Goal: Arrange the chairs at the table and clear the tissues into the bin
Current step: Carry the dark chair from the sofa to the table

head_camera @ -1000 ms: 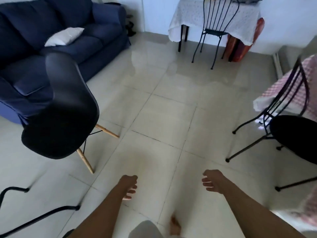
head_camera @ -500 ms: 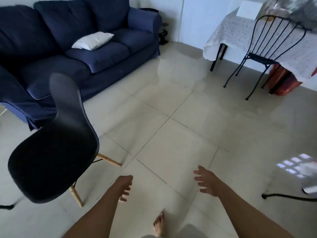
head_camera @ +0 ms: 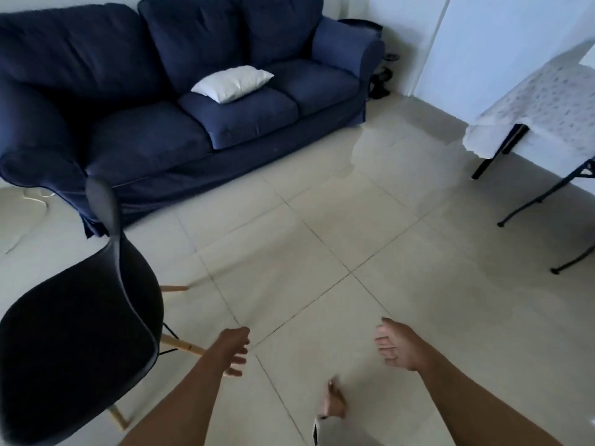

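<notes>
A black moulded plastic chair with pale wooden legs (head_camera: 80, 342) is seen at the near left on the pale tiled floor (head_camera: 322, 236), in front of a dark blue fabric sofa (head_camera: 161, 107) on which a white cushion (head_camera: 231, 83) lies. The left hand (head_camera: 236, 349) is held out empty beside the chair without touching it, fingers loosely curled. The right hand (head_camera: 397, 347) is held empty, fingers relaxed and apart. At the far right, a table draped in a white patterned cloth (head_camera: 541, 107) is partly shown. No tissues or bin can be made out.

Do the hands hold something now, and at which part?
Nothing is held. The left hand and the right hand are both open and empty over the floor.
</notes>
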